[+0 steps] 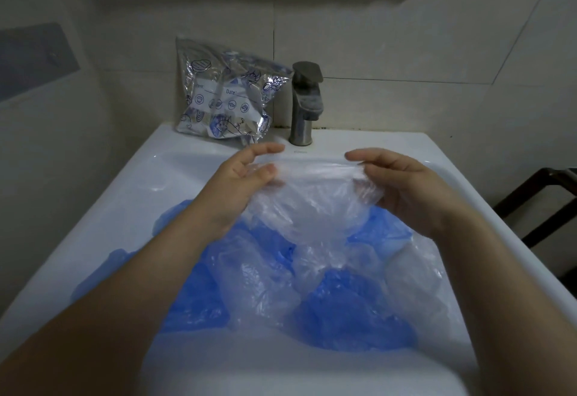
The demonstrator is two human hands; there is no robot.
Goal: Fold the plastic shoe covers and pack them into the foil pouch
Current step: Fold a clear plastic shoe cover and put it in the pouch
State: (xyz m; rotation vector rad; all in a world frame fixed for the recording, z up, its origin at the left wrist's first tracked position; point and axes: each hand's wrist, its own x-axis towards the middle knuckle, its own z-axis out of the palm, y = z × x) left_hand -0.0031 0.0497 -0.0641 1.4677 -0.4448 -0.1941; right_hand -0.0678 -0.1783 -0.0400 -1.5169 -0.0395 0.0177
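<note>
A clear plastic shoe cover [315,205] is stretched between my hands above the sink. My left hand [240,183] pinches its left end of the elastic rim and my right hand [396,183] pinches the right end. Below it lies a heap of blue and clear shoe covers [343,298] filling the basin. The silver foil pouch [224,95], printed with blue drawings and holding some covers, leans against the wall at the sink's back left.
The white sink [131,208] fills most of the view. A steel faucet [306,105] stands at the back, just right of the pouch. Tiled wall behind. A dark wooden frame [543,202] is at the right.
</note>
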